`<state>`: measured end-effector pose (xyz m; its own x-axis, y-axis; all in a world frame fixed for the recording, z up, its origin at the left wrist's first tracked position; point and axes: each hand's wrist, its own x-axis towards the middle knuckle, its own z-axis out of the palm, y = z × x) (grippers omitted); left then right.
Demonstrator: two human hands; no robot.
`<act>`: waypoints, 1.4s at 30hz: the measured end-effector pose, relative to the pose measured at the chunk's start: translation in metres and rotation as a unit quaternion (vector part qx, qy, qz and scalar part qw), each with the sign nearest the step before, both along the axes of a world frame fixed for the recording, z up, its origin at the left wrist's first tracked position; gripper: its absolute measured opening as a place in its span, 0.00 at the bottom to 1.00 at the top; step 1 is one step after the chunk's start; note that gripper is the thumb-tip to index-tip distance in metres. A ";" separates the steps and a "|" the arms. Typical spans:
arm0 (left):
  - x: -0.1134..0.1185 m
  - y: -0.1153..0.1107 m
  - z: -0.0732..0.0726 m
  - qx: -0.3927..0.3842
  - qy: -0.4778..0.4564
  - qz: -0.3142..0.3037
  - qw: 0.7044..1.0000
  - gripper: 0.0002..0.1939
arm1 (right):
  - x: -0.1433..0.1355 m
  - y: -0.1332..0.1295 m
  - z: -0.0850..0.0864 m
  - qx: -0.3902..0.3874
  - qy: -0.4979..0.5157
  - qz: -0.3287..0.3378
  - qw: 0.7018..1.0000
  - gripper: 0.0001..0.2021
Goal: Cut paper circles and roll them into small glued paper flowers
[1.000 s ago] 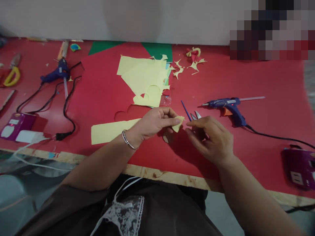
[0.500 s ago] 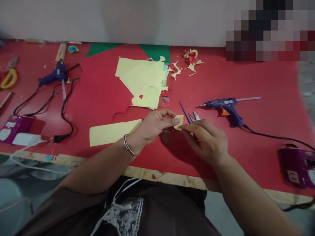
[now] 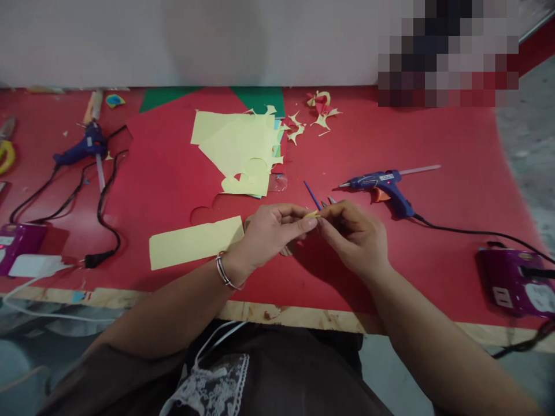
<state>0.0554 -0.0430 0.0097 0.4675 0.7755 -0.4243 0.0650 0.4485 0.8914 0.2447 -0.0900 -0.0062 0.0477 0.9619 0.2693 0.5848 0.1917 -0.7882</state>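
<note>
My left hand [image 3: 277, 231] pinches a small yellow paper piece [image 3: 313, 214] between thumb and fingers. The fingertips of my right hand [image 3: 358, 237] are closed on the right end of the same piece. Much of the piece is hidden by my fingers. Just beyond my hands lies a thin blue stick [image 3: 312, 195], and beside it the scissors' tips [image 3: 332, 200] show past my right hand. A long yellow paper strip [image 3: 195, 244] lies left of my left hand. Cut yellow sheets [image 3: 238, 144] lie farther back.
A blue glue gun [image 3: 385, 184] lies to the right, its cord running to a purple box [image 3: 515, 283]. Another glue gun [image 3: 82, 147] and purple box [image 3: 21, 245] are at the left. Paper scraps [image 3: 323, 110] lie at the back. A yellow-handled tool [image 3: 6, 156] is at the left edge.
The small yellow piece has turned from showing its flat face to a narrow, edge-on view. My right fingers have moved up along it. The whole view has shifted slightly.
</note>
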 end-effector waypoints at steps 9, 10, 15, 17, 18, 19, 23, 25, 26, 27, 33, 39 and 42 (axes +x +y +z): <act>0.002 0.000 -0.001 0.004 0.008 0.015 1.000 0.23 | -0.002 0.001 0.001 -0.025 0.029 -0.006 0.999 0.06; 0.002 0.000 -0.001 0.005 0.012 0.016 1.000 0.23 | -0.002 0.001 0.001 -0.027 0.034 -0.007 0.999 0.06; 0.001 0.001 -0.001 0.011 0.029 0.009 0.999 0.21 | -0.002 0.001 -0.003 -0.045 0.055 -0.009 0.997 0.07; 0.001 0.001 -0.002 0.010 0.035 0.004 0.999 0.19 | -0.001 0.001 -0.005 -0.050 0.069 -0.006 0.996 0.07; 0.001 0.001 -0.002 0.010 0.035 0.002 0.999 0.18 | -0.001 0.001 -0.005 -0.052 0.076 -0.004 0.996 0.07; 0.001 0.001 -0.002 0.011 0.035 0.000 0.999 0.18 | -0.001 0.001 -0.006 -0.054 0.080 -0.003 0.995 0.07; 0.001 0.002 -0.002 0.012 0.028 -0.006 1.000 0.18 | 0.000 0.002 -0.005 -0.058 0.075 -0.002 0.996 0.07; 0.000 0.002 -0.002 0.016 0.025 -0.009 1.000 0.17 | -0.001 0.002 -0.003 -0.059 0.072 0.000 0.996 0.07; 0.000 0.002 -0.002 0.020 0.025 -0.012 0.999 0.18 | -0.001 0.002 -0.001 -0.058 0.072 0.000 0.996 0.07; 0.000 0.002 -0.003 0.024 0.028 -0.015 0.999 0.18 | -0.001 0.002 0.000 -0.058 0.073 -0.001 0.996 0.07; -0.001 0.004 -0.005 0.038 0.049 -0.045 0.997 0.19 | -0.002 0.003 0.003 -0.073 0.092 0.004 0.993 0.09; -0.007 0.009 -0.005 0.066 0.042 -0.101 0.992 0.17 | 0.000 0.004 0.001 -0.096 0.100 0.032 0.990 0.10; -0.010 0.010 -0.004 0.100 0.031 -0.091 0.990 0.17 | 0.001 0.004 0.001 -0.096 0.097 0.039 0.990 0.09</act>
<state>0.0456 -0.0331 0.0060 0.5852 0.7521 -0.3031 0.1861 0.2392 0.9530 0.2462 -0.0860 -0.0048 0.0043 0.9973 0.0735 0.4080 0.0654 -0.9107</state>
